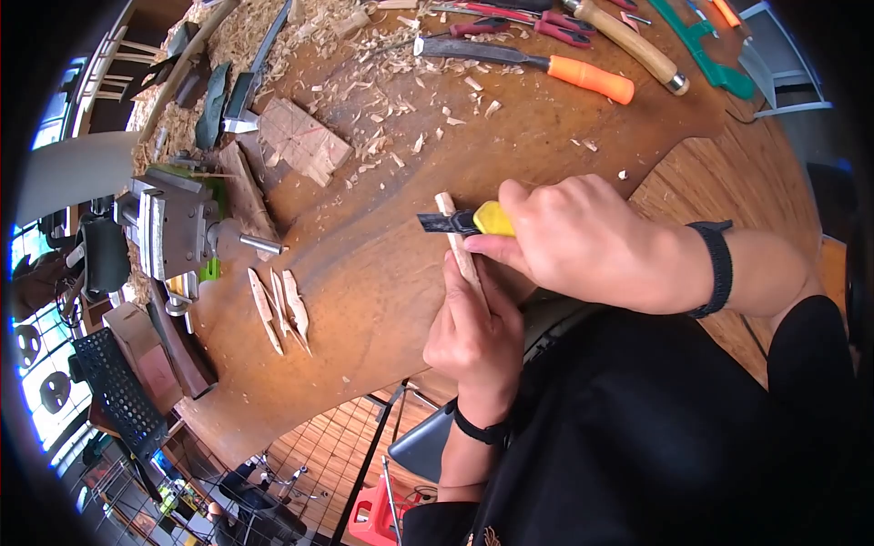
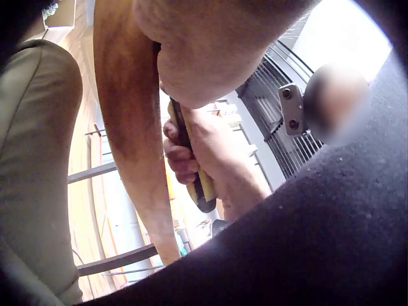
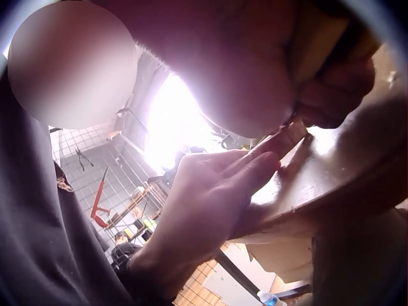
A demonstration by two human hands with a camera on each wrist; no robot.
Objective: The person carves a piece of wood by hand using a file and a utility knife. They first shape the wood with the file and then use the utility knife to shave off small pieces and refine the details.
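Note:
My left hand (image 1: 473, 337) grips the lower part of a slim pale wooden stick (image 1: 465, 262), whose upper end points away from me over the brown workbench (image 1: 364, 246). In my right hand (image 1: 587, 241) is a yellow utility knife (image 1: 492, 219). Its dark blade (image 1: 439, 223) lies across the stick near the upper end, with the right thumb close beside the wood. The left wrist view shows the right fingers curled round the knife's yellow and black handle (image 2: 205, 185). From the right wrist, the left fingers (image 3: 255, 172) are seen along the stick, and the blade is hidden.
Several thin carved wood pieces (image 1: 265, 311) lie left of my hands, near a metal vise (image 1: 168, 227). Farther back are a pencil-marked board (image 1: 303, 141), wood shavings (image 1: 364, 96), an orange-handled chisel (image 1: 592, 80) and a green tool (image 1: 696, 45). The bench's curved front edge (image 1: 319, 408) is near my body.

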